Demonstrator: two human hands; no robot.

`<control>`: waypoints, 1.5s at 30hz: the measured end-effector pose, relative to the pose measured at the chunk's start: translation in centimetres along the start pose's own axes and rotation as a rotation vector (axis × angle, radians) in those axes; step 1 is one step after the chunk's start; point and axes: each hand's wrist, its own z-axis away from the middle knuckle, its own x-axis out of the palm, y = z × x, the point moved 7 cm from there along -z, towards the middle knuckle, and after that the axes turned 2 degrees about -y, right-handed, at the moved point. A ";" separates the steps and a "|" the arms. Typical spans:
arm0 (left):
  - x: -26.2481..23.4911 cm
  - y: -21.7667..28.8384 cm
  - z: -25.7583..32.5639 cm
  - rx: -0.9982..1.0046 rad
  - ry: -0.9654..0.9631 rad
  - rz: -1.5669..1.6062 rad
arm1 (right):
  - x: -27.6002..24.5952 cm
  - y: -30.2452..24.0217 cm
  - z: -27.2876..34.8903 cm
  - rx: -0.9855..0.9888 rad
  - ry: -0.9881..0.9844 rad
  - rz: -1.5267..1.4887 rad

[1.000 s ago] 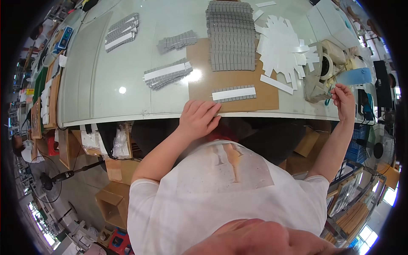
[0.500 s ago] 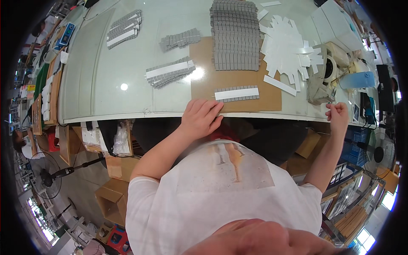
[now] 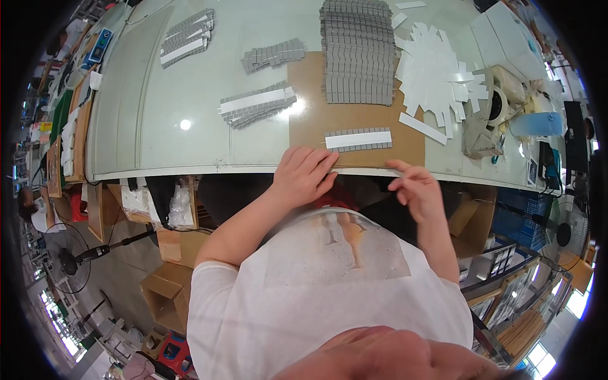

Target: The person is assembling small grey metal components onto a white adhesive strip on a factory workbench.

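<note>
A short row of grey segmented pieces (image 3: 367, 147) with a white strip (image 3: 358, 138) along its top lies on a brown cardboard sheet (image 3: 310, 76) near the table's front edge. My left hand (image 3: 303, 176) rests at the edge, fingers stretched out, fingertips at the row's left end. Just right of the row, my right hand (image 3: 419, 190) hovers over the edge. Its fingers are bent but apart, and I see nothing between them. Behind the row stands a large stack of grey segmented rows (image 3: 358, 57). A loose white strip (image 3: 423, 128) lies to its right.
Many white strips (image 3: 427, 69) form a pile at the right. Beyond it are a tape dispenser (image 3: 486, 120), a blue bottle (image 3: 537, 125) and a white box (image 3: 506, 38). Grey bundles (image 3: 256, 104) lie left of the cardboard, with another bundle (image 3: 188, 38) farther back.
My right hand has moved left from beside the tape dispenser to near the row's right end, and its fingers have spread. My left hand stays at the row's left end.
</note>
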 end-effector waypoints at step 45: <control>0.0 -0.1 0.1 0.023 0.010 -0.005 | 10.4 1.2 -0.9 -0.828 0.005 1.219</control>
